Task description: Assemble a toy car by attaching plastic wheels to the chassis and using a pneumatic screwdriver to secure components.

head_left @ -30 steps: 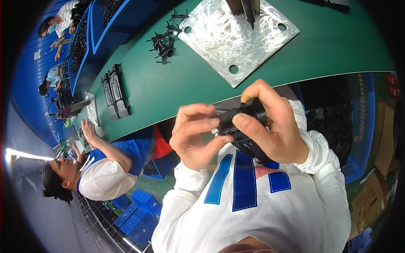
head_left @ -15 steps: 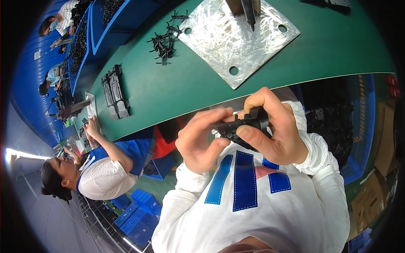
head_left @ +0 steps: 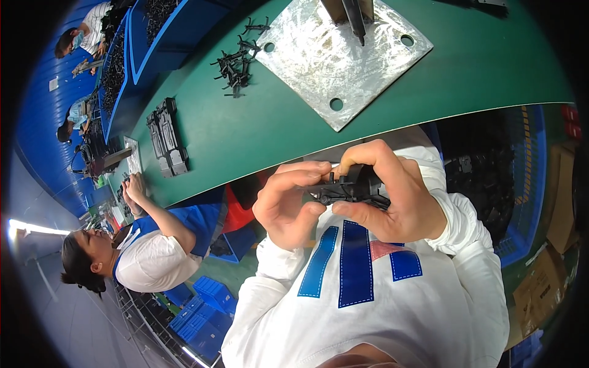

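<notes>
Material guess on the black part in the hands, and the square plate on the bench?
Black part: likely moulded plastic, matte black with thin ribs and pegs; held between left hand and right hand.
Square plate: looks like metal, maybe galvanised steel; mottled silvery sheen, drilled corner holes. It lies on the green bench top.

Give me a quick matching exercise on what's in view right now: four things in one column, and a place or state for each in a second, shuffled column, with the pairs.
Things:
1. black plastic part
2. metal plate
3. loose black clips
4. stacked black housings

Places or states:
A. scattered just left of the plate
B. held between left hand and right hand
C. lying flat on the green table, holes at its corners
D. near the table's left edge, beside a co-worker

Pairs: 1-B, 2-C, 3-A, 4-D
</notes>
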